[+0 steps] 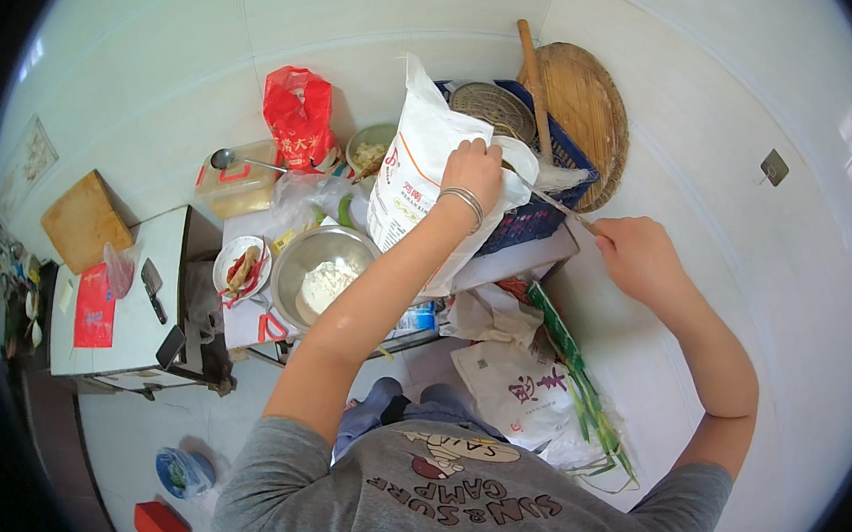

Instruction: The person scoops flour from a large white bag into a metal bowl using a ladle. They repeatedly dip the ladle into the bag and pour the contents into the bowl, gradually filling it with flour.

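A tall white woven sack (414,182) with red and orange print stands on the low table. My left hand (473,176) is closed on its top edge. Out to the right, my right hand (638,258) grips the end of a long, thin, light-brown handle (558,205). That handle slants up and left to the sack's mouth, and its far end is not clear enough to name. A steel bowl (296,266) stands left of the sack, beneath my left forearm, with a heap of white powder (327,284) in it.
Behind the sack are a blue crate (523,229), a rolling pin (534,87) and a round wooden board (584,110). Left are a white plate (221,271), red-handled scissors (270,329) and a lidded box (240,201). A knife (153,288) lies on the left counter. Bags and spring onions (588,408) lie below.
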A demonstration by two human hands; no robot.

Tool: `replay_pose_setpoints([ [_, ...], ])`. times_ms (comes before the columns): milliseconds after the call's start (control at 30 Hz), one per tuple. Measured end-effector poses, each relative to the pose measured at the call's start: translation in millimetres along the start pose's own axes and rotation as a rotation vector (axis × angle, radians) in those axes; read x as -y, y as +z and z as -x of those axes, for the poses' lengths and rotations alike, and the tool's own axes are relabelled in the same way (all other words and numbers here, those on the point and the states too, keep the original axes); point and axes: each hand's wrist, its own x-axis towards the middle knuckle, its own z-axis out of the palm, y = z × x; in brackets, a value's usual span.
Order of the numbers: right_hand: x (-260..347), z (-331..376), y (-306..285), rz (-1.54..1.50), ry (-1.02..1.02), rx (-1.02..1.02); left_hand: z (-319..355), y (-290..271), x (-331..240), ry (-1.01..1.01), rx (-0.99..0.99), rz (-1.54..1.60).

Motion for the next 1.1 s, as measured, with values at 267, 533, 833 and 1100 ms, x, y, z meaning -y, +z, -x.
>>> replay_pose_setpoints([
  [267,9.6,-66.6,58.2,0.294,-0.040,-0.002,31.0,1.1,-11.4,0.016,-0.149,0.137],
  [533,36.5,-118.3,69.0,0.193,-0.390,0.303,58.6,10.7,18.1,-0.100,-0.009,0.116],
  [833,12.2,-161.7,53.0,-0.599,0.279,0.713,50.7,2.7,37.0,-0.142,0.096,0.153],
  [1100,-28.4,-148.0,53.2,-1.031,0.450,0.776,53.0,4.7,39.3,-0.151,0.133,0.138],
])
